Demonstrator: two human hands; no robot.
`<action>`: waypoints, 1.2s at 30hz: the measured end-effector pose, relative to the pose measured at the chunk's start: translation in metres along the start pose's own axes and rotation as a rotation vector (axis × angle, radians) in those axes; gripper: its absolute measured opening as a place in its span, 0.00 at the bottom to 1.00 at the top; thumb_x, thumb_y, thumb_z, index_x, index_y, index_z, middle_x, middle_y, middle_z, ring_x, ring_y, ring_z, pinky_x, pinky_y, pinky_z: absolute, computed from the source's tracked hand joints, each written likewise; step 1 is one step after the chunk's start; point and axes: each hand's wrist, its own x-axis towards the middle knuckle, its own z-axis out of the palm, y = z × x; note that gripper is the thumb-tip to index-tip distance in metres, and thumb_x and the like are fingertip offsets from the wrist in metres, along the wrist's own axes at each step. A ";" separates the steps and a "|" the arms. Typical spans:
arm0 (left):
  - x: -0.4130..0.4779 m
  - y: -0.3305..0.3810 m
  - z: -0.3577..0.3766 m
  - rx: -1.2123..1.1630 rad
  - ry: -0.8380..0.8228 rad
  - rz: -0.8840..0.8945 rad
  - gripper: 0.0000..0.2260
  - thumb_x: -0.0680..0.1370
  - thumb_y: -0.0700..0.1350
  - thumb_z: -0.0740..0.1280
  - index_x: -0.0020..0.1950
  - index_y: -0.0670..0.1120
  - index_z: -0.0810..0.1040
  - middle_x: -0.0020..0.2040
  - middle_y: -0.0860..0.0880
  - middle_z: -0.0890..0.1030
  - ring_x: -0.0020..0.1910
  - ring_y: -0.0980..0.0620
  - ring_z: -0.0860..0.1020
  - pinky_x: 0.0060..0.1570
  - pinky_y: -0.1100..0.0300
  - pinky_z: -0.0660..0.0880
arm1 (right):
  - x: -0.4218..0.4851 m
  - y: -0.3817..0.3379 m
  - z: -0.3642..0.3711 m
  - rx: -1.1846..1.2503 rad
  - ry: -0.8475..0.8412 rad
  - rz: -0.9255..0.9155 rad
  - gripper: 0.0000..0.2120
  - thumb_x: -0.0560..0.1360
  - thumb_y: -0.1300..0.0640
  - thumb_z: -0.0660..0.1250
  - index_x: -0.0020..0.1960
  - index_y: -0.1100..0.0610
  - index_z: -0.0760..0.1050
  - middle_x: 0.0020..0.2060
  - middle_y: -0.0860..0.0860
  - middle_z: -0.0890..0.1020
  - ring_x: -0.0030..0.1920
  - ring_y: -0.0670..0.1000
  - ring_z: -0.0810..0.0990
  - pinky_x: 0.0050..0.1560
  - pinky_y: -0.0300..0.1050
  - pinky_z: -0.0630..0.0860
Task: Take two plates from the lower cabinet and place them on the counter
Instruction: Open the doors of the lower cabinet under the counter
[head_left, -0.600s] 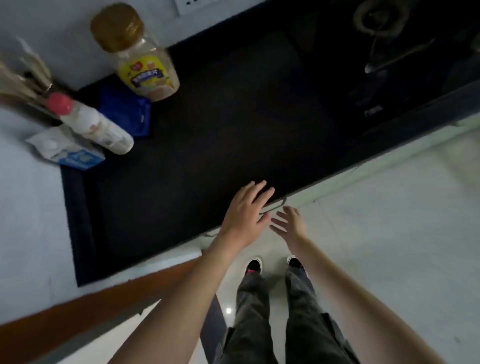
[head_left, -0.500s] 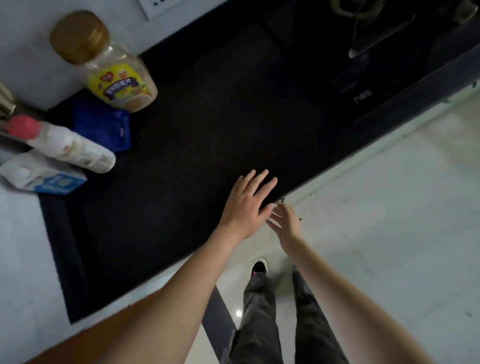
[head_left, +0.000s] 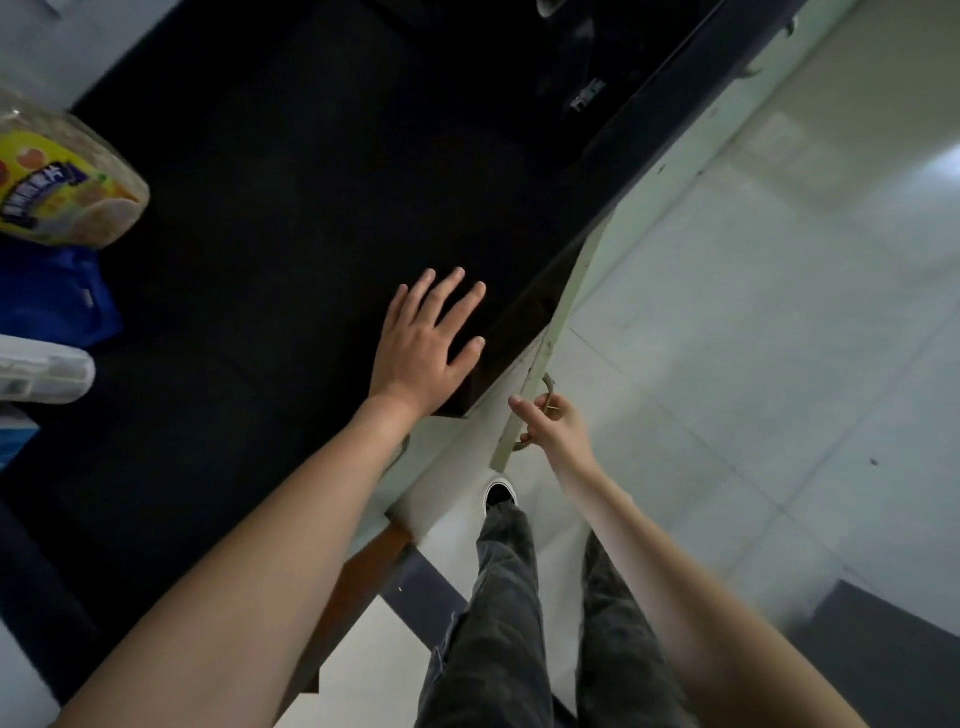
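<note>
My left hand (head_left: 423, 345) lies flat with fingers spread on the black counter (head_left: 291, 218), near its front edge. Below the edge, my right hand (head_left: 553, 428) is curled around the metal handle (head_left: 546, 387) of the pale lower cabinet door (head_left: 553, 332). That door stands partly swung out from the counter front, showing a dark gap behind it. No plates are visible; the cabinet's inside is hidden from here.
A clear jar with a yellow label (head_left: 57, 192), a blue packet (head_left: 52, 296) and a white bottle (head_left: 41, 369) sit at the counter's left. A stove lies at the far top. My legs and shoe (head_left: 500, 493) stand on the pale tiled floor (head_left: 779, 312).
My right hand has closed on the cabinet handle and the door has swung outward. The view has shifted right and closer; my left hand stays flat on the counter.
</note>
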 end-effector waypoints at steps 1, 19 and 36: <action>0.000 0.002 0.000 -0.002 0.001 0.003 0.25 0.80 0.58 0.55 0.77 0.56 0.59 0.77 0.48 0.63 0.78 0.45 0.57 0.76 0.44 0.54 | -0.003 0.001 -0.012 -0.056 0.029 -0.001 0.21 0.68 0.47 0.77 0.45 0.57 0.68 0.37 0.56 0.72 0.38 0.54 0.74 0.40 0.54 0.79; 0.000 0.001 -0.004 -0.008 0.033 -0.009 0.25 0.79 0.57 0.55 0.76 0.52 0.64 0.76 0.47 0.65 0.77 0.42 0.59 0.75 0.42 0.53 | -0.012 -0.039 -0.222 -0.462 -0.022 -0.222 0.15 0.64 0.48 0.76 0.51 0.43 0.84 0.40 0.46 0.86 0.39 0.42 0.80 0.45 0.37 0.75; 0.003 -0.002 0.002 0.004 0.067 -0.028 0.27 0.78 0.59 0.54 0.76 0.52 0.64 0.74 0.58 0.57 0.75 0.53 0.53 0.74 0.47 0.52 | 0.070 -0.145 -0.354 -0.706 -0.148 -0.275 0.19 0.69 0.43 0.71 0.59 0.37 0.80 0.33 0.38 0.75 0.35 0.40 0.70 0.38 0.38 0.62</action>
